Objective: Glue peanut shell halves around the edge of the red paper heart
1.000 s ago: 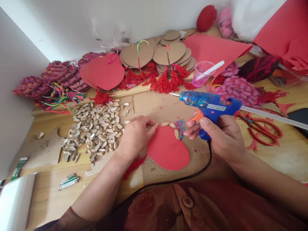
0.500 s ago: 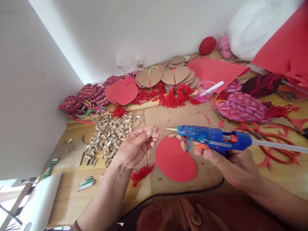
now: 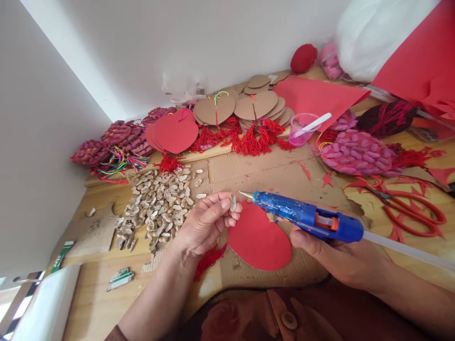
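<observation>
Between the thumb and fingers of my left hand (image 3: pixel 209 220) is a peanut shell (image 3: pixel 233 202), held upright. My right hand (image 3: pixel 341 255) is wrapped round a blue glue gun (image 3: pixel 295 210) with a clear glue stick out of its back. Its metal nozzle points left, close beside the shell; whether they touch I cannot tell. Below both hands a red heart-shaped piece (image 3: pixel 259 241) lies on the cardboard (image 3: pixel 245 277). Shells at its top edge are mostly hidden behind the gun. A red tassel (image 3: pixel 209 260) lies at its left, partly behind my left wrist.
Many loose peanut shells (image 3: pixel 159 203) are spread at the left. Brown cardboard shapes (image 3: pixel 215 109) with red tassels line the back. A clear cup (image 3: pixel 302 128) with a white stick, a pink shell-covered piece (image 3: pixel 359 154) and red-handled scissors (image 3: pixel 415 213) are at the right.
The glue gun has come slightly left and lower and now tilts down to the right, its nozzle nearer the shell. My left hand has shifted a little right and down with the shell.
</observation>
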Motion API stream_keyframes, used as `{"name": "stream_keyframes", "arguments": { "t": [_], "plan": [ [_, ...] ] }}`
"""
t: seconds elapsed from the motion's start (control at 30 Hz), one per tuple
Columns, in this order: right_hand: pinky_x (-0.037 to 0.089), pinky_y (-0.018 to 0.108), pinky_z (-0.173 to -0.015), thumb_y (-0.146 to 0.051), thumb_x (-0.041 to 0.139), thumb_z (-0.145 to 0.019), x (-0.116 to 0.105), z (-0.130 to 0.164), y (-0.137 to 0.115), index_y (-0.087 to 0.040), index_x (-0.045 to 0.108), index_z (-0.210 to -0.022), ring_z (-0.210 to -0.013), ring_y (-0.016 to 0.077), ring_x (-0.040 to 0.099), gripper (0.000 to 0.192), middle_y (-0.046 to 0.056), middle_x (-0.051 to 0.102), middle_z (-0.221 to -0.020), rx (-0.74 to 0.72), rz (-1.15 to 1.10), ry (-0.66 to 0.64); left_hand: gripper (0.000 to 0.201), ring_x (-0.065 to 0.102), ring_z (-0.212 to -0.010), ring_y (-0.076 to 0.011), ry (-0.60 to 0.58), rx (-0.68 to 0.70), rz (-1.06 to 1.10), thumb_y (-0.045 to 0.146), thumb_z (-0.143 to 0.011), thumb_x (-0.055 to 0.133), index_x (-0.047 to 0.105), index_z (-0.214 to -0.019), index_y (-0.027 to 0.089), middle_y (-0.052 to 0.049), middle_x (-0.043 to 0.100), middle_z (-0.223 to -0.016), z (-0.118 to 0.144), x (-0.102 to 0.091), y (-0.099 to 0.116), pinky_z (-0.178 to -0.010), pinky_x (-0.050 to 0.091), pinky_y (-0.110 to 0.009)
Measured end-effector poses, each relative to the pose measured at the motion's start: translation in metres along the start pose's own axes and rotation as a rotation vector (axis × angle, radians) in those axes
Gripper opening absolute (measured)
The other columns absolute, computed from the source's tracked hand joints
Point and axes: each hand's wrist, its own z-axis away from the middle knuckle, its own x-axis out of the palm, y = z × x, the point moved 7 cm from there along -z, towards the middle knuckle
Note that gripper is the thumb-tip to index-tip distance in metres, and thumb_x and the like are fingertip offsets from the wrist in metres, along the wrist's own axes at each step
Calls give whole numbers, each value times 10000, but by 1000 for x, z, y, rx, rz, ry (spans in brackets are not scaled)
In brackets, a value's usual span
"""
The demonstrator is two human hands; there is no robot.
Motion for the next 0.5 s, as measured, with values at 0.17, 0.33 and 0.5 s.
{"name": "stream_keyframes", "arguments": {
  "t": [0.17,0.33,0.5],
  "plan": [
    [591,322,-691,-353,636,-950,7,-3,-11,-279,709,-913,-825,254,763,110,14,789,-846,-88,87,-99,305,642,-633,-91,-10,-30,23,343,-719,924,768,-881,137,-38,728,-757,-1,0,-3,-567,511,-158],
    [576,324,-635,-351,627,-963,7,-2,-8,-276,716,-877,-777,245,766,144,14,809,-882,-67,104,-109,316,648,-632,-95,3,-30,6,333,-703,933,766,-878,129,-41,728,-749,-1,1,-3,-563,519,-157],
    [577,314,-612,-360,613,-972,8,-1,-6,-282,721,-899,-796,248,771,152,16,809,-895,-58,84,-144,299,658,-636,-96,1,-23,6,318,-707,930,769,-875,131,-38,726,-737,0,0,-3,-571,525,-158]
  ]
}}
